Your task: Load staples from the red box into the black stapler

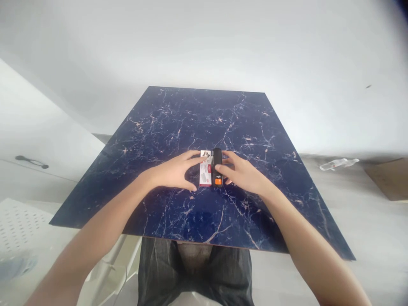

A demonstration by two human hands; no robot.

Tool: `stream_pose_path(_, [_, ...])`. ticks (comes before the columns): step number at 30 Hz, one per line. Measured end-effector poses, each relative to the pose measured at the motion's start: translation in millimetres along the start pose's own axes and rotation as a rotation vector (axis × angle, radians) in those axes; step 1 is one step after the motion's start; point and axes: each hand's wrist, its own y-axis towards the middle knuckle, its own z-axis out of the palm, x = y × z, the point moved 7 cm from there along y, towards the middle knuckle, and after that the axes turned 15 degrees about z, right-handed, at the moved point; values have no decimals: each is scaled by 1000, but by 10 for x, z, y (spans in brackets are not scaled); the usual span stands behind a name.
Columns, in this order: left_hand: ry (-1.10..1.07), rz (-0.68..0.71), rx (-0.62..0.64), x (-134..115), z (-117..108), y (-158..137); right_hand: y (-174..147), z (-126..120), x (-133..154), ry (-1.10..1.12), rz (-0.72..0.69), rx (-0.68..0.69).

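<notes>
A small white and red printed box (pixel 205 174) and a black oblong object with an orange patch (pixel 217 170) lie side by side near the middle of the dark blue marbled table (pixel 204 127). The black object's exact kind is not clear. My left hand (pixel 172 171) is at the box's left, fingers spread, with fingertips reaching its far part and the thumb apart from it on the near side. Around the black object's right side curls my right hand (pixel 240 172), its thumb across the top and its other fingers partly hidden along the edge.
A white wall rises behind the table. On the floor to the right are a clear plastic bottle (pixel 338 164) and a brown cardboard box (pixel 389 178). A white perforated stool or chair (pixel 19 221) stands at the lower left, below a cabinet front with a dark handle (pixel 32 162).
</notes>
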Motion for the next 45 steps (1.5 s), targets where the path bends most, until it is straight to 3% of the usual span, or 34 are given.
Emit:
stream_pose_path(5, [55,10,-8,-16,108,66,-58,8,102,-57,-100,-28])
stream_pose_path(9, [59,-36,10,51,-28,-12,-11,-104,30,-123,-55,-76])
stream_pose_path(13, [87,-133,14,238,-183,-128,75,-218,-100,-257,-20,17])
stream_pose_path(17, [149,-172,39,339,-190,-171,103,-330,-158,-382,13,33])
stream_pose_path(20, [119,-145,13,260,-102,-142,2,-281,-49,-388,-80,91])
stream_pose_path(25, [26,-54,46,-26,126,-3,-290,-19,83,-170,-238,219])
stream_pose_path(34, [187,0,-23,-155,126,220,-394,191,-220,-185,-271,-155])
stream_pose_path(40, [179,8,-80,-120,201,242,-392,129,-179,-199,-328,-187])
stream_pose_path(45, [153,47,-94,-116,280,621,-358,-122,-302,-90,-264,-198])
